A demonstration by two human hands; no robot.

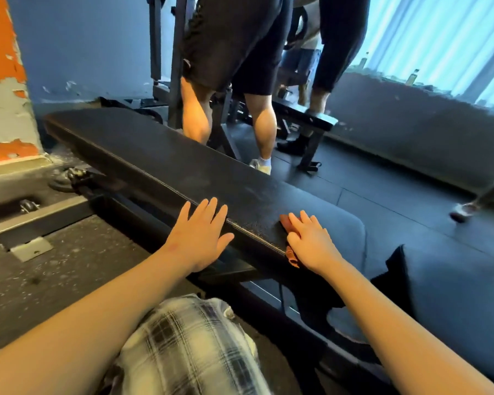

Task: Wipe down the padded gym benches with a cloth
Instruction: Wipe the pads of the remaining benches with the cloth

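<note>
From the head view, the person is leaning over the long black padded bench, and both hands are lying flat on its near end. The left hand is resting on the near edge with fingers spread wide, holding nothing. The right hand is pressing a small orange cloth down with straight fingers; the cloth is peeking out ahead of the fingertips and drooping over the pad's edge below the wrist. It is looking thin, soft and light, a thing that would bunch up unless kept under a flat palm, so pressing is probably suiting it better than pinching. The bench is looking heavy and fixed on its steel frame, its textured vinyl firm and a little grippy. Its long axis is running from the hands away to the far left, toward the peeling orange pillar, so strokes along that line would likely cover it best. Two bystanders' legs are standing just beyond it.
</note>
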